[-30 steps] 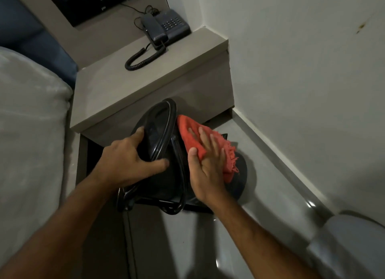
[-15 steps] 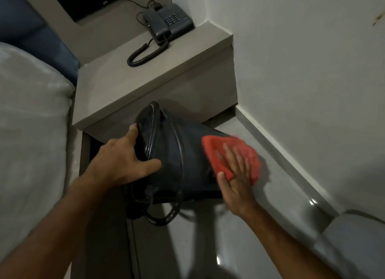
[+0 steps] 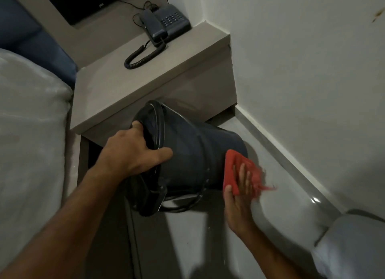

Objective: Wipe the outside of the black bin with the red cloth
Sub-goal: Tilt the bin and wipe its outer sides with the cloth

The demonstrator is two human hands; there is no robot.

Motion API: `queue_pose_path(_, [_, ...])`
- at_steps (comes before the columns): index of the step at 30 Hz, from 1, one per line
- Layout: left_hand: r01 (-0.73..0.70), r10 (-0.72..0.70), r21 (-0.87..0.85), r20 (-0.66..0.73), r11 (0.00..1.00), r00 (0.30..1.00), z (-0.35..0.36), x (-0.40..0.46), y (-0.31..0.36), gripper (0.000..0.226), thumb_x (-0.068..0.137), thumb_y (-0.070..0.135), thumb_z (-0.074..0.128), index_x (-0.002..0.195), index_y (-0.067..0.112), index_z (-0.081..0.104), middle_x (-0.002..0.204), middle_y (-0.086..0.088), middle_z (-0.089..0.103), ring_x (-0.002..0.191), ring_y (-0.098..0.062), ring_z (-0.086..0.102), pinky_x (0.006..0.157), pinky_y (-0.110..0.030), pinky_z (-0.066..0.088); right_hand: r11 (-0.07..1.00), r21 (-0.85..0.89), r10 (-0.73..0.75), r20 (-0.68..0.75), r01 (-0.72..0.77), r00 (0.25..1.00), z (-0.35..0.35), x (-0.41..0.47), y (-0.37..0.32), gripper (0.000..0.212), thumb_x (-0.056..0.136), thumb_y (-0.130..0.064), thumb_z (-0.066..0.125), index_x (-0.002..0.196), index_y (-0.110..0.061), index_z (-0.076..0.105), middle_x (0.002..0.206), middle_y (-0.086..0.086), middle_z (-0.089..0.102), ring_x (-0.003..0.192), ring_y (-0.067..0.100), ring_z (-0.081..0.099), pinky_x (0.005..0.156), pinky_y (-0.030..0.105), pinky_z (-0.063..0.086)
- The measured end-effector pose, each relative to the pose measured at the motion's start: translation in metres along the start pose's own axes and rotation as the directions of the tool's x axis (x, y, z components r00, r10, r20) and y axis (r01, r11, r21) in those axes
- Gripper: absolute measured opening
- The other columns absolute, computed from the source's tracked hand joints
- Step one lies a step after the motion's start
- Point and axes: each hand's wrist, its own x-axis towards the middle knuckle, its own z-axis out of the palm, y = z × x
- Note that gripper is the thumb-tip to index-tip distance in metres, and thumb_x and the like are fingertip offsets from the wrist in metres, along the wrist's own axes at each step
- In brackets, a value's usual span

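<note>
The black bin (image 3: 193, 153) is tipped on its side above the floor, its open rim toward me on the left and its base pointing right. My left hand (image 3: 133, 151) grips the rim, thumb outside and fingers inside. My right hand (image 3: 239, 195) presses the red cloth (image 3: 237, 170) flat against the bin's base end, fingers spread over the cloth. A loose fringe of the cloth trails to the right, blurred. A wire handle hangs under the bin.
A grey bedside shelf (image 3: 129, 86) carries a corded telephone (image 3: 164, 24) just behind the bin. A bed with a white cover (image 3: 27, 132) lies on the left. The wall and its skirting (image 3: 291, 153) run close on the right. A white object (image 3: 354, 247) sits at bottom right.
The bin has been turned further onto its side. My right hand has slid the red cloth along the side from near the rim down to the base end.
</note>
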Motion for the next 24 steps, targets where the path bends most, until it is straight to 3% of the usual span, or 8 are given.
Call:
queue_pose_path(2, [0.006, -0.006, 0.023, -0.021, 1.000, 1.000, -0.001, 0.003, 0.006, 0.102, 0.047, 0.085, 0.043, 0.121, 0.016, 0.044, 0.102, -0.007, 0.061, 0.085, -0.027, 0.058, 0.069, -0.036, 0.046, 0.998, 0.052, 0.046, -0.002, -0.046, 0.999, 0.009, 0.008, -0.014, 0.056, 0.094, -0.066, 0.009, 0.146, -0.045, 0.003, 0.163, -0.003, 0.000, 0.151, 0.028, -0.005, 0.119, 0.053, -0.007])
queue_pose_path(6, [0.033, -0.032, 0.039, -0.021, 0.999, 0.999, -0.002, 0.005, 0.010, 0.105, 0.045, 0.086, 0.043, 0.122, 0.015, 0.045, 0.104, -0.011, 0.062, 0.088, -0.030, 0.060, 0.074, -0.039, 0.051, 0.967, 0.196, -0.170, 0.008, 0.165, 0.985, 0.031, -0.003, -0.041, 0.049, 0.102, -0.058, 0.014, 0.150, -0.054, 0.005, 0.164, -0.024, -0.007, 0.151, 0.014, -0.011, 0.119, 0.045, -0.009])
queue_pose_path(9, [0.032, -0.031, 0.043, -0.002, 0.999, 1.000, -0.003, 0.004, 0.013, 0.106, 0.044, 0.087, 0.042, 0.121, 0.014, 0.044, 0.103, -0.011, 0.062, 0.086, -0.030, 0.060, 0.075, -0.041, 0.053, 0.970, 0.176, -0.176, 0.023, 0.170, 0.984, 0.021, -0.004, -0.028, 0.055, 0.100, -0.061, 0.014, 0.152, -0.046, 0.004, 0.166, -0.005, -0.001, 0.152, 0.024, -0.005, 0.119, 0.055, -0.003])
queue_pose_path(13, [0.067, -0.066, 0.052, -0.018, 0.996, 0.998, -0.004, 0.006, 0.017, 0.109, 0.042, 0.088, 0.039, 0.120, 0.012, 0.043, 0.098, -0.012, 0.061, 0.082, -0.032, 0.060, 0.074, -0.044, 0.055, 0.839, 0.521, 0.172, 0.027, -0.161, 0.985, -0.009, 0.024, -0.045, 0.065, 0.098, -0.064, 0.030, 0.150, -0.026, 0.030, 0.154, 0.001, 0.038, 0.147, 0.026, 0.026, 0.118, 0.034, 0.027])
queue_pose_path(15, [0.072, -0.070, 0.060, -0.028, 0.996, 0.997, -0.003, 0.006, 0.017, 0.110, 0.041, 0.090, 0.039, 0.120, 0.012, 0.043, 0.097, -0.011, 0.060, 0.081, -0.031, 0.060, 0.072, -0.043, 0.055, 0.804, 0.592, 0.069, 0.001, -0.056, 0.998, -0.018, 0.041, -0.084, 0.072, 0.092, -0.070, 0.040, 0.145, -0.022, 0.047, 0.143, -0.001, 0.054, 0.138, 0.019, 0.042, 0.108, 0.023, 0.039])
queue_pose_path(18, [0.076, -0.075, 0.037, -0.044, 0.996, 0.996, -0.001, 0.007, 0.016, 0.111, 0.041, 0.092, 0.040, 0.119, 0.012, 0.045, 0.092, -0.009, 0.061, 0.075, -0.028, 0.062, 0.067, -0.039, 0.056, 0.931, 0.112, -0.356, 0.073, 0.347, 0.932, -0.006, 0.076, -0.135, 0.053, 0.098, -0.061, 0.035, 0.146, -0.040, 0.038, 0.159, -0.002, 0.033, 0.142, 0.010, 0.026, 0.117, 0.025, 0.016])
queue_pose_path(20, [0.097, -0.096, 0.020, -0.043, 0.995, 0.994, 0.000, 0.007, 0.014, 0.110, 0.041, 0.091, 0.040, 0.118, 0.013, 0.046, 0.089, -0.008, 0.060, 0.072, -0.025, 0.060, 0.061, -0.033, 0.052, 0.868, -0.211, -0.431, 0.126, 0.449, 0.893, 0.002, 0.097, -0.149, 0.049, 0.099, -0.053, 0.039, 0.143, -0.033, 0.046, 0.158, 0.003, 0.035, 0.131, 0.027, 0.038, 0.113, 0.045, 0.030])
queue_pose_path(24, [0.161, -0.161, -0.026, 0.007, 0.987, 0.987, 0.000, 0.010, 0.006, 0.107, 0.039, 0.088, 0.042, 0.117, 0.016, 0.046, 0.091, -0.008, 0.062, 0.072, -0.026, 0.063, 0.066, -0.038, 0.057, 0.808, -0.234, -0.543, 0.064, 0.541, 0.837, 0.009, 0.087, -0.114, 0.047, 0.100, -0.042, 0.045, 0.143, -0.023, 0.044, 0.153, 0.009, 0.042, 0.123, 0.029, 0.045, 0.106, 0.041, 0.033])
